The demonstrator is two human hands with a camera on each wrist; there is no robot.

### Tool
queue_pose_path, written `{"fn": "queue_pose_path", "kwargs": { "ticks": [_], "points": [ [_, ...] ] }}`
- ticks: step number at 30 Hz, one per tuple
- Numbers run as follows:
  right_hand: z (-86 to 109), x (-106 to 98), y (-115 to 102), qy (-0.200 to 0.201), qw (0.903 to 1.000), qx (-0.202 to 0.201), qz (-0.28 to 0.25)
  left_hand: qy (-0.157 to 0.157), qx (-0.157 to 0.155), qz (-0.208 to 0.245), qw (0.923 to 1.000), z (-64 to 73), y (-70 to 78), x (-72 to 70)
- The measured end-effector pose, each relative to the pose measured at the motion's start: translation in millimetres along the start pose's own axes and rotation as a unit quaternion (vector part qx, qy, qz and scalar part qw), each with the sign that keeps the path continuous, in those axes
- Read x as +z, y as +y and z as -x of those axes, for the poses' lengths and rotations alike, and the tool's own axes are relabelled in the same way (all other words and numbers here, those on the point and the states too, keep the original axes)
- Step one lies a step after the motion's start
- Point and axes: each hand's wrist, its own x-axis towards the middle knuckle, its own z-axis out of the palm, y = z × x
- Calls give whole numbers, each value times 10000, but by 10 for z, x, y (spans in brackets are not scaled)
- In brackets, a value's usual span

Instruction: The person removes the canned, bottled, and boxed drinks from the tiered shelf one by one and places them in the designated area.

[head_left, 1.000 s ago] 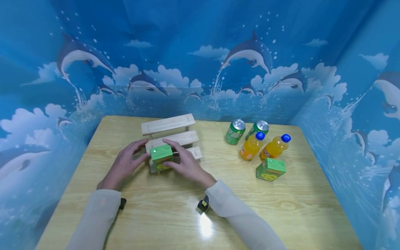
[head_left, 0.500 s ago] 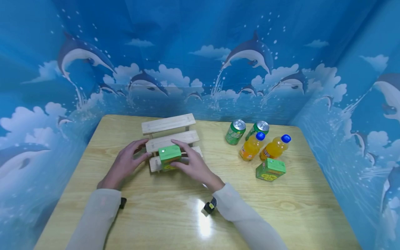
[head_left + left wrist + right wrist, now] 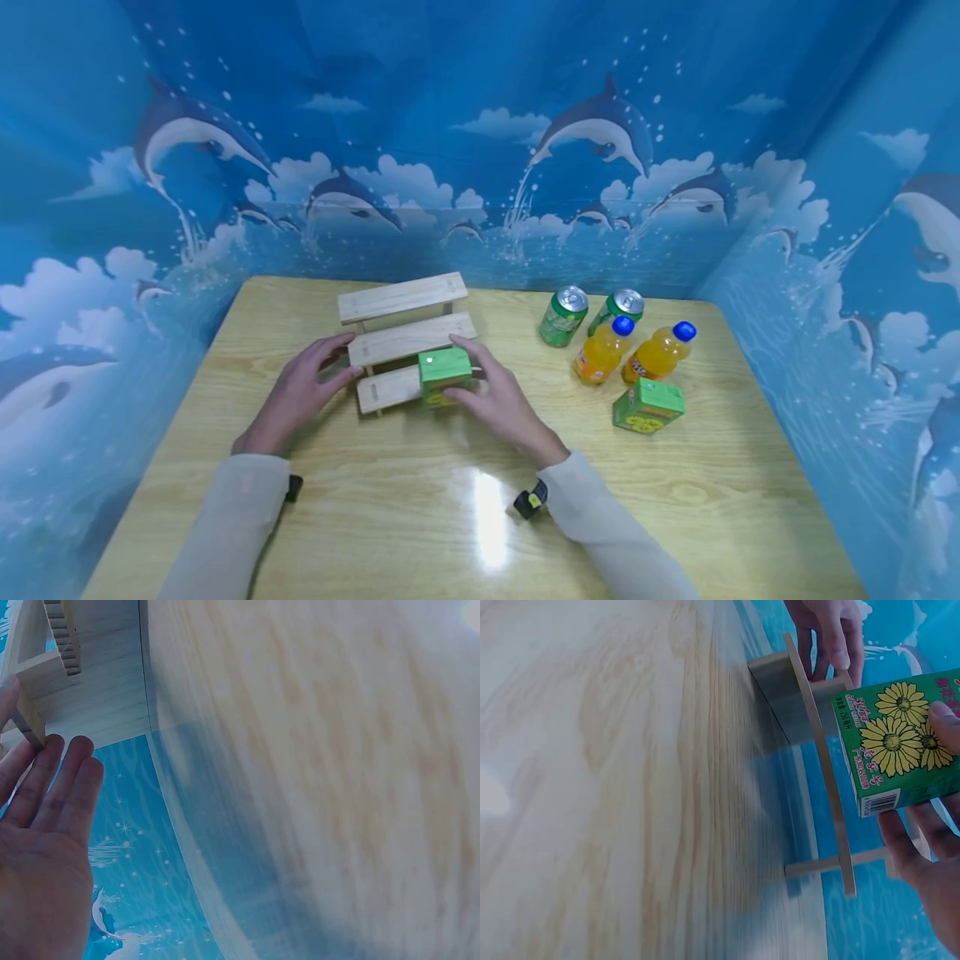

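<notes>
A green drink carton (image 3: 444,373) with yellow flowers printed on its front (image 3: 892,739) is held between the thumb and fingers of my right hand (image 3: 504,407). It stands upright at the right part of the lowest step of a three-step wooden rack (image 3: 408,340); whether its base touches the step I cannot tell. My left hand (image 3: 300,392) holds the rack's left end, thumb in front and fingers behind. In the left wrist view, the fingers (image 3: 56,787) meet the edge of a board. The right wrist view shows that hand at the rack's far end.
On the table (image 3: 360,517), to the right, stand two green cans (image 3: 564,318), two orange drink bottles (image 3: 602,354) with blue caps, and another green carton (image 3: 648,408). A blue dolphin-print backdrop (image 3: 480,125) encloses the back and sides.
My right hand has carried the carton rightward along the front of the rack, from its left part to its right part. The left hand and the rack have stayed put.
</notes>
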Motion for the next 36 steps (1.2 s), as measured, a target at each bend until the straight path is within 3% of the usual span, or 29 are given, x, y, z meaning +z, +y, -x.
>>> {"fn": "queue_pose_path", "kwargs": {
  "ticks": [8, 17, 36],
  "points": [
    [96, -144, 40, 204, 9996, 171, 0, -25, -44, 21, 10000, 5, 8, -7],
    [172, -276, 85, 404, 9992, 64, 5, 13, -50, 1, 10000, 10, 14, -7],
    [470, -600, 294, 794, 9958, 411, 177, -47, -84, 33, 9999, 1, 17, -7]
  ]
}}
